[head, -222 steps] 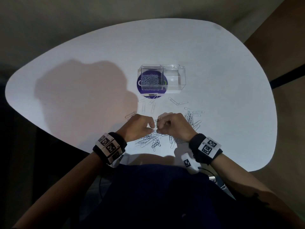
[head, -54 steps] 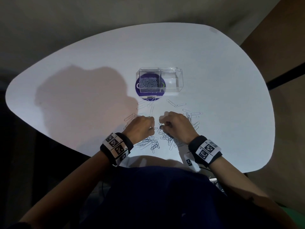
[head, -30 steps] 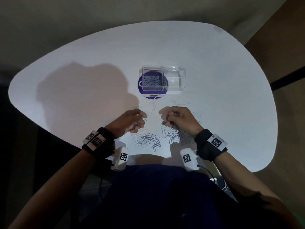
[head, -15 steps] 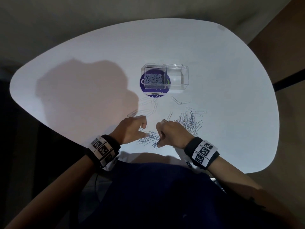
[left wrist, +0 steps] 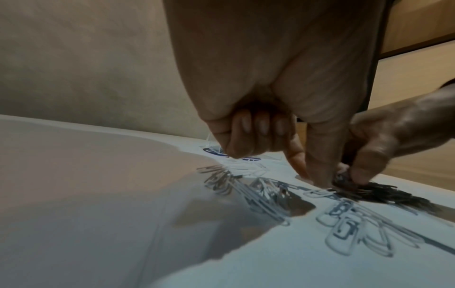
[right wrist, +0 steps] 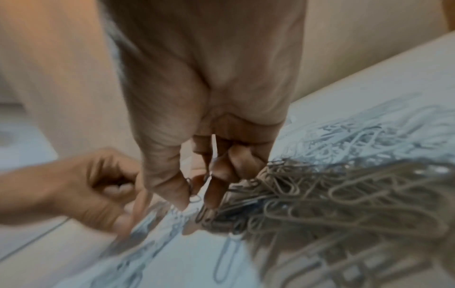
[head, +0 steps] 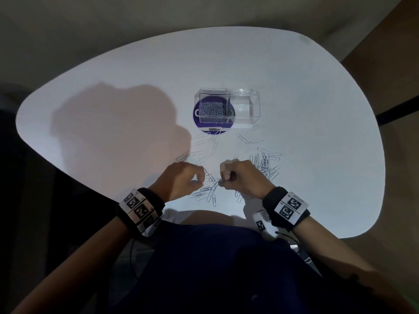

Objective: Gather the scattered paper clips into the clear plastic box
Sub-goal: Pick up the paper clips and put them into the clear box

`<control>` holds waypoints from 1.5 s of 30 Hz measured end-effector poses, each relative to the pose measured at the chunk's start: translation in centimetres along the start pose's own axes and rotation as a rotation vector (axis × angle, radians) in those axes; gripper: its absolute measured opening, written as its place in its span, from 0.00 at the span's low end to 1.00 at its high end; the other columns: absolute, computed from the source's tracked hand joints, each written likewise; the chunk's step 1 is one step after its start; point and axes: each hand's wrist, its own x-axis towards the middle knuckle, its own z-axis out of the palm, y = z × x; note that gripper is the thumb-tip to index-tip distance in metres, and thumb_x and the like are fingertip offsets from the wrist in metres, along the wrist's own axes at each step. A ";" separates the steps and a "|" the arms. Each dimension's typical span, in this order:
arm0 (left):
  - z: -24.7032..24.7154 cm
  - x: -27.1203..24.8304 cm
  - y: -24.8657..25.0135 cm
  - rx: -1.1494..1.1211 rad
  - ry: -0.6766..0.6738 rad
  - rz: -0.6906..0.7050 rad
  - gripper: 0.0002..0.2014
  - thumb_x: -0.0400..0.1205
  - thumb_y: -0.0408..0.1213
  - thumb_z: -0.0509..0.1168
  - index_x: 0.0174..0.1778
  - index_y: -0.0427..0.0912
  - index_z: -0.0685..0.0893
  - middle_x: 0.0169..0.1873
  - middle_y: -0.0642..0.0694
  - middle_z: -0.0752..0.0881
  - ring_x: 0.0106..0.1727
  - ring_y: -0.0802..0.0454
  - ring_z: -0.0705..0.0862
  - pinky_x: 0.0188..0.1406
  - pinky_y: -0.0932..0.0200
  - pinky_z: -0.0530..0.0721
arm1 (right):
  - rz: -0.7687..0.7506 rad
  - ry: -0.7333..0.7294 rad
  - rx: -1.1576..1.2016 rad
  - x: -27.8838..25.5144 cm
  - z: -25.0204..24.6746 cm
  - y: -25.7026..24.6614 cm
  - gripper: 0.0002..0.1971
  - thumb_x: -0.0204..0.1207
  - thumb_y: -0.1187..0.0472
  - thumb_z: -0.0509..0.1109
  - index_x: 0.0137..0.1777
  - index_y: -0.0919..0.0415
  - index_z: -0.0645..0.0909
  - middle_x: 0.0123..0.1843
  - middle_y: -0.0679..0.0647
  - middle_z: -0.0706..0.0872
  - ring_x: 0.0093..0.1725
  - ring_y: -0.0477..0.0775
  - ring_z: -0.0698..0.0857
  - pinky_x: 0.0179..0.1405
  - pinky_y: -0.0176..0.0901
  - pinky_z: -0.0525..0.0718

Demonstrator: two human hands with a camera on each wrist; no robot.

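Note:
The clear plastic box (head: 243, 109) stands mid-table on a purple disc, with a heap of paper clips (head: 212, 109) in its left compartment. Loose silver clips lie in a dense pile (head: 265, 165) to the right, a thin spread (head: 203, 155) to the left, and a few (head: 209, 194) near the front edge. My left hand (head: 200, 180) has three fingers curled in; its thumb and index tip (left wrist: 311, 181) pinch a clip (left wrist: 320, 192) on the table. My right hand (head: 223, 180) pinches clips (right wrist: 191, 187) between thumb and forefinger beside the big pile (right wrist: 320, 194).
The white rounded table (head: 113, 132) falls off close to my body at the front edge (head: 204, 210). A dark shadow covers its left part. Two stray clips (head: 248, 140) lie between the box and the pile. Tagged bands wrap both wrists.
Both hands drew back from nearer the box to the clips by the front edge. The left thumb and forefinger, spread half a second ago, have come together on a clip.

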 end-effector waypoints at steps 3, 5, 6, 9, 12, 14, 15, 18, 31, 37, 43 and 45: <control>0.5 -0.3 -0.3 0.001 -0.051 -0.025 0.09 0.74 0.48 0.74 0.45 0.53 0.84 0.31 0.59 0.78 0.37 0.58 0.77 0.35 0.65 0.69 | 0.129 0.068 0.243 0.0 -1.1 0.3 0.08 0.68 0.69 0.81 0.36 0.69 0.83 0.39 0.54 0.88 0.41 0.51 0.88 0.45 0.45 0.85; 0.8 -0.3 -0.5 0.030 -0.047 -0.053 0.11 0.74 0.50 0.74 0.48 0.51 0.83 0.34 0.57 0.79 0.39 0.55 0.78 0.37 0.62 0.67 | 0.208 0.068 0.387 0.1 -1.7 0.4 0.08 0.68 0.71 0.81 0.38 0.71 0.84 0.39 0.57 0.88 0.36 0.48 0.87 0.38 0.44 0.86; 0.9 -0.3 -0.6 0.041 -0.036 -0.060 0.12 0.74 0.50 0.74 0.47 0.51 0.82 0.35 0.57 0.80 0.40 0.55 0.78 0.37 0.61 0.66 | 0.225 0.059 0.492 0.1 -1.9 0.4 0.08 0.69 0.73 0.80 0.40 0.74 0.83 0.38 0.57 0.88 0.34 0.47 0.87 0.35 0.43 0.86; 1.2 -0.1 -0.8 0.029 -0.005 -0.069 0.11 0.74 0.50 0.74 0.45 0.52 0.83 0.38 0.61 0.80 0.41 0.58 0.77 0.40 0.62 0.66 | 0.214 0.024 0.762 0.3 -2.5 0.2 0.08 0.69 0.77 0.78 0.46 0.73 0.84 0.41 0.59 0.92 0.38 0.53 0.88 0.32 0.40 0.86; 0.9 0.1 -1.0 -0.006 0.004 -0.066 0.09 0.73 0.48 0.75 0.45 0.52 0.85 0.37 0.62 0.80 0.41 0.58 0.78 0.40 0.62 0.67 | 0.201 -0.026 0.858 0.6 -2.7 0.5 0.15 0.71 0.74 0.77 0.58 0.66 0.87 0.47 0.61 0.92 0.42 0.58 0.86 0.37 0.39 0.85; 0.7 0.1 -1.0 -0.038 0.034 -0.040 0.08 0.74 0.48 0.75 0.45 0.52 0.86 0.36 0.63 0.80 0.39 0.60 0.78 0.40 0.62 0.69 | 0.206 -0.051 0.867 0.8 -2.8 0.5 0.13 0.75 0.75 0.70 0.57 0.66 0.88 0.51 0.62 0.91 0.42 0.57 0.83 0.38 0.38 0.83; 0.5 0.1 -1.0 -0.040 0.065 -0.024 0.08 0.75 0.47 0.74 0.45 0.52 0.86 0.36 0.63 0.81 0.37 0.60 0.77 0.40 0.61 0.71 | 0.215 -0.057 0.897 0.9 -2.8 0.3 0.12 0.76 0.76 0.66 0.52 0.67 0.89 0.50 0.63 0.91 0.40 0.57 0.82 0.37 0.38 0.82; 0.2 0.6 -0.8 0.036 0.165 0.002 0.06 0.79 0.45 0.70 0.50 0.51 0.86 0.41 0.57 0.88 0.35 0.55 0.80 0.41 0.56 0.79 | 0.245 -0.067 1.025 0.9 -2.9 -0.5 0.15 0.73 0.74 0.60 0.35 0.63 0.88 0.38 0.65 0.83 0.33 0.56 0.78 0.28 0.38 0.79; -0.1 3.4 0.9 0.177 0.031 -0.069 0.03 0.76 0.39 0.66 0.43 0.46 0.83 0.35 0.51 0.86 0.37 0.45 0.83 0.35 0.57 0.73 | -0.120 -0.033 -0.207 2.0 -1.3 0.3 0.10 0.68 0.70 0.75 0.43 0.54 0.88 0.50 0.43 0.88 0.39 0.45 0.79 0.45 0.47 0.83; -1.0 3.3 0.7 -0.186 0.013 -0.223 0.05 0.73 0.41 0.71 0.38 0.46 0.82 0.25 0.57 0.77 0.32 0.56 0.77 0.31 0.60 0.70 | -0.112 -0.076 -0.417 2.3 -1.1 -0.7 0.05 0.70 0.63 0.74 0.44 0.55 0.86 0.50 0.46 0.83 0.40 0.48 0.76 0.38 0.40 0.67; -2.3 3.0 0.2 -0.733 -0.060 -0.364 0.04 0.74 0.25 0.66 0.35 0.32 0.79 0.19 0.58 0.79 0.21 0.59 0.64 0.24 0.63 0.60 | -0.042 -0.147 -0.305 3.1 -1.2 0.0 0.13 0.70 0.58 0.76 0.33 0.52 0.73 0.45 0.48 0.83 0.41 0.53 0.82 0.36 0.44 0.73; -2.6 2.7 0.2 -0.854 -0.087 -0.355 0.04 0.72 0.24 0.64 0.38 0.24 0.78 0.18 0.54 0.75 0.22 0.56 0.59 0.25 0.62 0.55 | -0.054 -0.121 -0.041 2.7 -1.5 0.2 0.15 0.71 0.61 0.76 0.31 0.57 0.71 0.40 0.51 0.83 0.45 0.57 0.88 0.39 0.51 0.81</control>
